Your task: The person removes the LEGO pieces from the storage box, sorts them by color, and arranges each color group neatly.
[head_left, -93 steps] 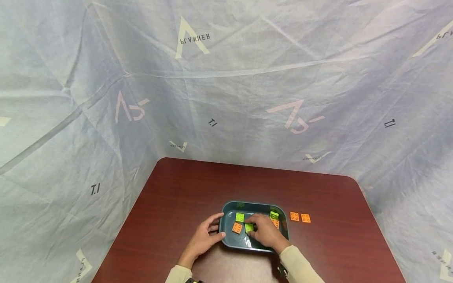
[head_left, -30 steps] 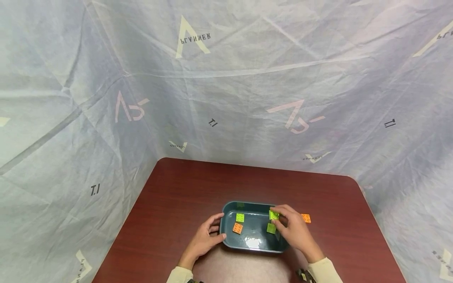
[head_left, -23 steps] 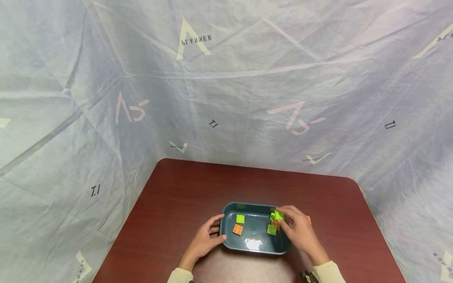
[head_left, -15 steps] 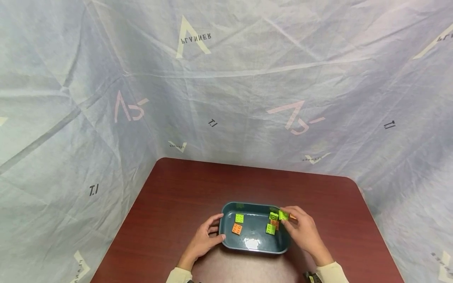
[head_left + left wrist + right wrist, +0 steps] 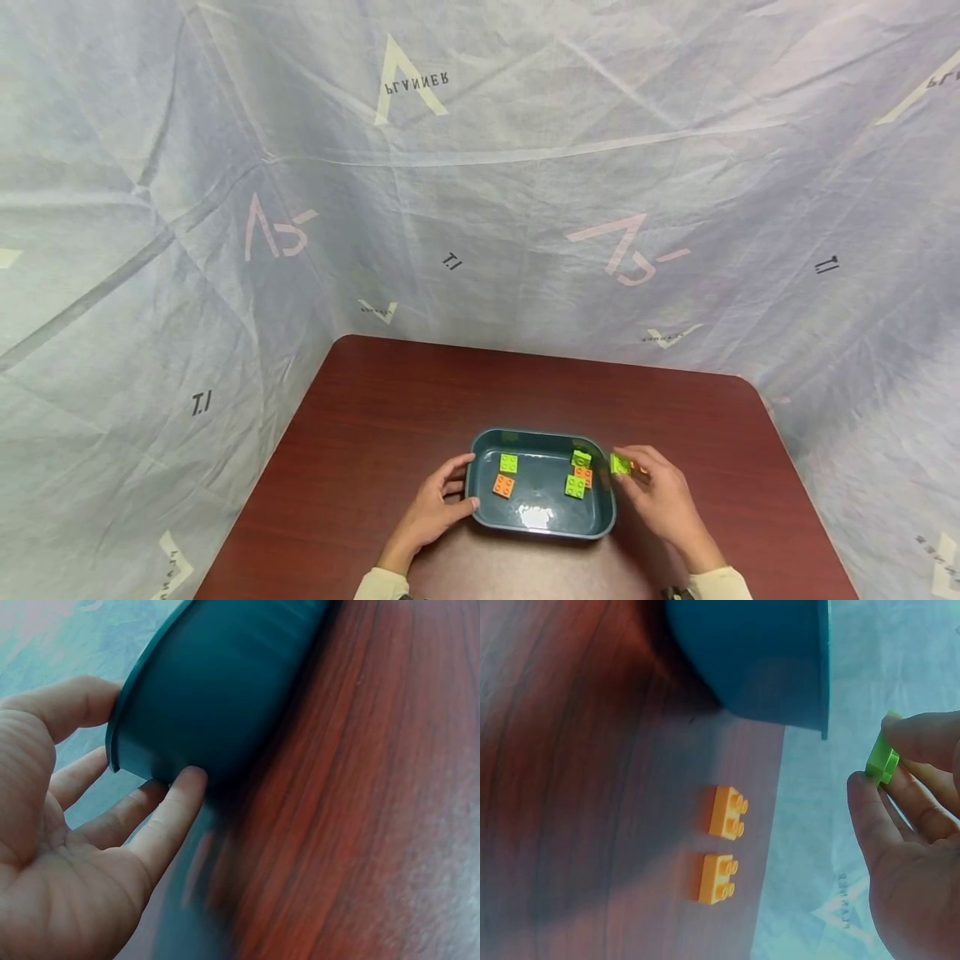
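My left hand (image 5: 430, 507) holds the left end of a dark teal tray (image 5: 540, 533), its thumb and fingers at the rim and outer wall. Just past the tray's right rim, my right hand (image 5: 663, 496) pinches a green toy brick (image 5: 883, 759) between thumb and fingers, raised above the table in the right wrist view. Inside the tray, a green brick (image 5: 508, 462) and an orange brick (image 5: 503, 486) lie at the left. At the right are a green brick (image 5: 581, 458), a partly covered orange brick (image 5: 584, 474) and another green brick (image 5: 575, 487).
Two orange bricks stand on the table right of the tray, one upper (image 5: 727, 813) and one lower (image 5: 717, 878) in the right wrist view; my right hand mostly hides them from the head. The reddish-brown table (image 5: 420, 375) ends at a grey printed cloth (image 5: 487, 208).
My right hand was reaching among the bricks inside the tray; it has since carried a green brick rightward, out over the right rim. My left hand and the tray have stayed put.
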### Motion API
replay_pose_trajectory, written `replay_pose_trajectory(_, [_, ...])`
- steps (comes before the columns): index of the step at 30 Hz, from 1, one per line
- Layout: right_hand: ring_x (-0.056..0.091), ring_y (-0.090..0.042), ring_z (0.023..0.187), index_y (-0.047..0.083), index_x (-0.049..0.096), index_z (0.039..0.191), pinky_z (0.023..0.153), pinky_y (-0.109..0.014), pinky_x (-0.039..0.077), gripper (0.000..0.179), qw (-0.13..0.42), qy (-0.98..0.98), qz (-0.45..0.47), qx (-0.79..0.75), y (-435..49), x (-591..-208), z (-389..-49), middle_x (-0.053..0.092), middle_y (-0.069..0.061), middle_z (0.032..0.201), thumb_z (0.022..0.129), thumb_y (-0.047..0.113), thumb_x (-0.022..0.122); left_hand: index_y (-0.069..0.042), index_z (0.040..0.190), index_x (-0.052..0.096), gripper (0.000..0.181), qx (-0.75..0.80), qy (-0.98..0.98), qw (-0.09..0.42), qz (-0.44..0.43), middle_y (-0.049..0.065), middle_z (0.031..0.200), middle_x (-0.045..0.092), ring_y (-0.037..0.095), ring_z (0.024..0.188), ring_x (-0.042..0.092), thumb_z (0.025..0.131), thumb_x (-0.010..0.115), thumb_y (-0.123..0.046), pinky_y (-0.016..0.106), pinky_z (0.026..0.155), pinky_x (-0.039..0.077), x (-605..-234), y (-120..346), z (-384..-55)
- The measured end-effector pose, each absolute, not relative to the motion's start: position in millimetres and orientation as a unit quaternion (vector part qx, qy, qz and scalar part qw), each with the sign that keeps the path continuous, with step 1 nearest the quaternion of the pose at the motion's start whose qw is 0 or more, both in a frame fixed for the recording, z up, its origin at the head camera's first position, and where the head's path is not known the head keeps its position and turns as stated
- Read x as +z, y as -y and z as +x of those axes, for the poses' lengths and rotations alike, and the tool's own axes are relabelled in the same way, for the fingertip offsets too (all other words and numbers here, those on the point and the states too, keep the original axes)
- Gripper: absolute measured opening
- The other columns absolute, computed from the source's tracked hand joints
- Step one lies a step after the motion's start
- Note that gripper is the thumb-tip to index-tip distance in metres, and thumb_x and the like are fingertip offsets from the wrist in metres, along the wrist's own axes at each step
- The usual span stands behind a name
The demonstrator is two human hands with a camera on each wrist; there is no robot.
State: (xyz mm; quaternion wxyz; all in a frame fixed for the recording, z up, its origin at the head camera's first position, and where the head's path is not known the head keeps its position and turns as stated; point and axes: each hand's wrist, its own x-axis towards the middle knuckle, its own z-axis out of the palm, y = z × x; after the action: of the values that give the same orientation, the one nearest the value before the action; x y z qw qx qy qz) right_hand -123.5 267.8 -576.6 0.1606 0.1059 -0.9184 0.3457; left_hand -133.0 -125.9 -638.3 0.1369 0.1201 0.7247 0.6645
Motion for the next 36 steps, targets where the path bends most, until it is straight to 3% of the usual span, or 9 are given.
replay_pose_trajectory(8, [0.075,-0.021,0.098,0.005,0.078,0.119,0.081,-0.026,0.062,0.042,0.168,0.921,0.106,0.334,-276,-589,-121,0.075,-0.003,0.113,0.08,-0.007,0.087,-0.009,0.157,0.048,0.074,0.663,-0.726,0.134,0.122,0.028,0.15,0.054,0.045,0.129,0.063,0.092,0.082,-0.01,0.032,0.096,0.057,-639,126,-134])
replay_pose_trajectory(16, [0.075,-0.018,0.1,0.005,0.078,0.114,0.082,-0.032,0.063,0.036,0.15,0.93,0.095,0.323,-280,-601,-123,0.074,-0.002,0.113,0.081,-0.006,0.087,-0.009,0.158,0.047,0.074,0.668,-0.722,0.135,0.121,0.028,0.151,0.054,0.045,0.13,0.062,0.092,0.081,-0.01,0.032,0.096,0.057,-638,126,-133])
replay_pose_trajectory(27, [0.074,-0.032,0.109,0.006,0.076,0.121,0.084,-0.041,0.063,0.037,0.08,0.943,0.056,0.317,-287,-612,-124,0.073,-0.011,0.12,0.085,-0.002,0.083,-0.009,0.158,0.047,0.074,0.667,-0.724,0.132,0.121,0.028,0.15,0.054,0.045,0.129,0.063,0.092,0.081,-0.01,0.031,0.096,0.056,-636,126,-134])
replay_pose_trajectory(36, [0.073,-0.026,0.109,0.011,0.078,0.118,0.083,-0.037,0.063,0.038,0.065,0.95,0.045,0.302,-290,-627,-120,0.074,-0.005,0.117,0.084,-0.003,0.084,-0.011,0.157,0.048,0.074,0.67,-0.719,0.141,0.121,0.029,0.149,0.054,0.045,0.129,0.062,0.091,0.081,-0.009,0.034,0.097,0.057,-639,126,-133])
